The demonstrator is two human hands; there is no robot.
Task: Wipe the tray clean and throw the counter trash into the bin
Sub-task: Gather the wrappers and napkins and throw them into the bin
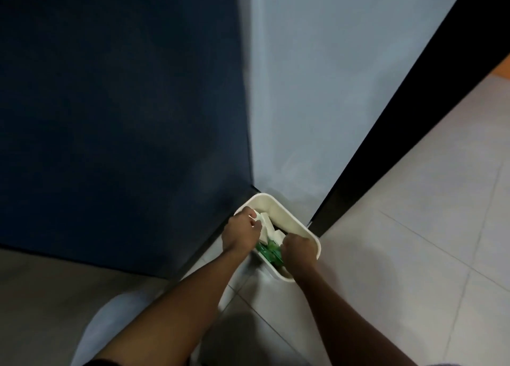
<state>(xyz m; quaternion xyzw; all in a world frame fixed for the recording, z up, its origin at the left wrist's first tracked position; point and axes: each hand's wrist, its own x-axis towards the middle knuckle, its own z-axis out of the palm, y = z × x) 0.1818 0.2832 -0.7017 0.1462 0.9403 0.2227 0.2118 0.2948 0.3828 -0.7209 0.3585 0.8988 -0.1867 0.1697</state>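
Head view, looking down into a corner where a dark blue wall (116, 111) meets a pale grey-blue wall (339, 89). A small cream-white bin (278, 208) stands on the light tiled floor (414, 255), tucked into that corner, with a black door frame (408, 122) running just beside it on the right. Both bare forearms reach down to the bin from the bottom of the view. The left hand (241, 233) is over the bin's left rim, its fingers curled around crumpled white paper trash (266, 226), which hangs over the bin's opening. The right hand (299, 251) is over the near right side of the bin, fingers curled into a fist; whether it holds anything cannot be told. Green trash (269, 252) lies inside the bin between the two hands. The tray is out of view.
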